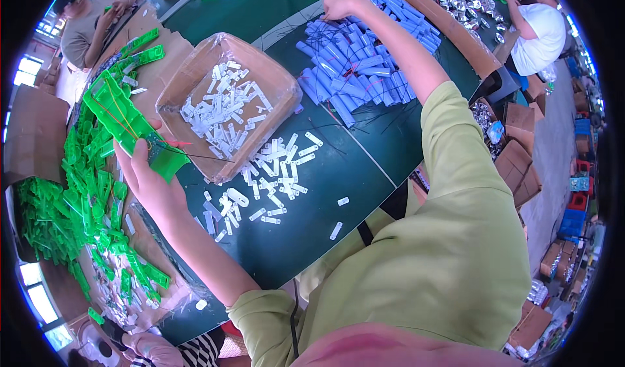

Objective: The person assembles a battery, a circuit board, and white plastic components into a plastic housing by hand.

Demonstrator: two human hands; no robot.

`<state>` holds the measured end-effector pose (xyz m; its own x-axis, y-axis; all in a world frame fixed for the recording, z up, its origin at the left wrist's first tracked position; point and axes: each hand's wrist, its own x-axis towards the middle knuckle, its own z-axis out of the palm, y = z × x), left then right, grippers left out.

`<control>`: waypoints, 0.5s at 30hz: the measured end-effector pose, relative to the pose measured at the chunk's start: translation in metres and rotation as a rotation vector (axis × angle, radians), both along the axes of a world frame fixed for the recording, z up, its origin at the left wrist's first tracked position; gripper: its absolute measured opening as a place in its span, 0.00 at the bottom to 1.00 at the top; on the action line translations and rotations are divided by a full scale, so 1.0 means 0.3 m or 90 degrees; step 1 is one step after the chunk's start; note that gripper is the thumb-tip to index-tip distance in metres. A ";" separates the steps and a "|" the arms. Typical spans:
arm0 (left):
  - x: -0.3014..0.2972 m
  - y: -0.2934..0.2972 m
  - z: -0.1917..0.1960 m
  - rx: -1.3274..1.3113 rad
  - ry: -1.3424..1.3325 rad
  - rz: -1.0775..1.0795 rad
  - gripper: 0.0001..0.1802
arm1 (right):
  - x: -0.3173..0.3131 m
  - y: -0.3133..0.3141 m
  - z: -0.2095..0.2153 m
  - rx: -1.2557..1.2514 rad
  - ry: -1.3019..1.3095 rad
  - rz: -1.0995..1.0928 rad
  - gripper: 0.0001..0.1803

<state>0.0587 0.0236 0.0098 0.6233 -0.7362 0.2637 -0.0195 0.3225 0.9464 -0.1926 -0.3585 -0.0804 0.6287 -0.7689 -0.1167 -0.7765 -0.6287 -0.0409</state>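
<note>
My left hand (148, 178) grips a green plastic housing (118, 111), long and trough-shaped, tilted over the table's left side. Inside it are thin red and yellow wires and a small circuit board (155, 148), beside my thumb. My right arm reaches far forward, and my right hand (340, 7) is at the far edge of a heap of blue cylindrical cells (355, 67) with thin dark wires. Its fingers are bent together and point down among the wires; what they hold is too small to make out.
An open cardboard box (265, 144) of small white plastic pieces stands between my hands. More white pieces (280, 172) lie loose before it. Green housings (91, 172) pile up at the left. Shiny metallic parts (459, 2) fill a tray at far right. Other people sit around the table.
</note>
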 end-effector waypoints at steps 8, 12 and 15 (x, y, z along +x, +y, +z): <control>-0.022 0.012 0.020 -0.009 -0.005 -0.022 0.19 | -0.037 0.014 -0.007 0.103 -0.061 0.030 0.13; -0.042 0.019 0.036 -0.016 -0.014 -0.040 0.20 | -0.091 0.026 -0.011 0.316 -0.502 -0.058 0.17; -0.058 0.015 0.040 -0.012 -0.011 -0.049 0.21 | -0.094 0.023 -0.076 0.144 -0.368 0.077 0.20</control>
<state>0.0414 0.0281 0.0219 0.5604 -0.7766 0.2879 -0.0100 0.3412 0.9399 -0.2208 -0.3516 -0.1033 0.7191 -0.6850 0.1167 -0.5135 -0.6371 -0.5748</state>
